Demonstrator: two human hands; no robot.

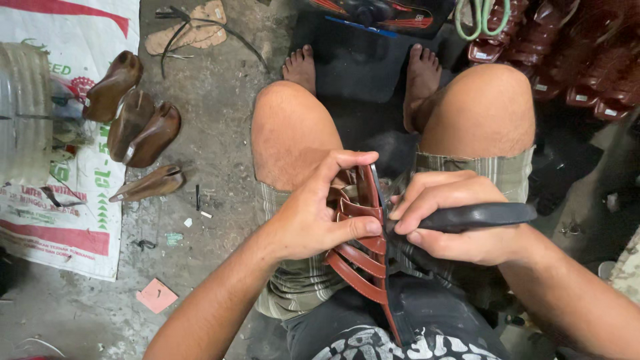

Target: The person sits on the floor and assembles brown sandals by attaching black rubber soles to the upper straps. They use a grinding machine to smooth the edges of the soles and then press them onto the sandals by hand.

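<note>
Left hand (313, 223) clamps the strappy sandal (360, 250) on the lap, fingers curled over its top edge, thumb pressed on a glossy red-brown strap. Right of the sandal, the right hand (453, 223) is closed tight round a black-handled tool (477, 215), its tip at the sandal's dark sole edge. Left of the sandal, open grey concrete floor (213, 133), then smooth brown wooden shoe forms (137, 120) on a printed sack (80, 227).
</note>
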